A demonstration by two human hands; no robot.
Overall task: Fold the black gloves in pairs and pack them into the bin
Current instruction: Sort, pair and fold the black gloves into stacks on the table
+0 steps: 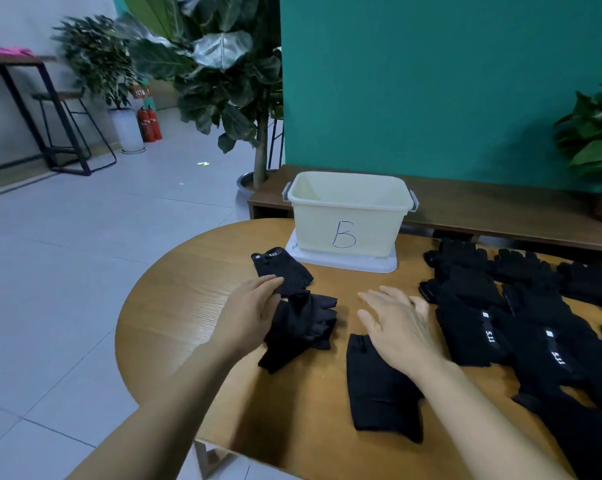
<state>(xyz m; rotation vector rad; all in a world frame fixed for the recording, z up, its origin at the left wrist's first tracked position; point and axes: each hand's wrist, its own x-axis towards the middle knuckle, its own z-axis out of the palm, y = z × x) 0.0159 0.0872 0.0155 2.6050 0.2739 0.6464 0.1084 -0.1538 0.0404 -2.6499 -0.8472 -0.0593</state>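
- Looking down, we see a round wooden tabletop (195,299) over a floor of pale grey tiles (67,237), with a teal wall (431,81) and a low wooden bench (483,199) beyond it.
- Our left hand (247,313) has its fingers (268,284) nearly straight and lying against a bunched black glove bundle (303,327). The thumb is hidden, so we cannot tell whether it pinches the cloth.
- Our right hand (396,327) is flat and spread, palm down, holding nothing. Its wrist lies over one flat glove (379,393).
- Just past the left fingertips lies one fingerless glove (282,270) with a small white label.
- Outward from the right fingers, a heap of black gloves (521,313) covers that side of the tabletop. They overlap too much for us to count.
- Ahead of both sets of fingers, well apart from them, stands one cream bin (348,216) marked with a blue "B". It sits on a white lid (344,263) at the far edge of the tabletop.
- Away to the left of the left fingers we count three things across the floor:
  - one tall dark table (18,60) with something pink on top;
  - one stool (67,126);
  - two red fire extinguishers (149,123).
- We count three potted plants:
  - one in a white pot (98,60);
  - one large-leaved tree (219,64);
  - one at the right edge (597,133).
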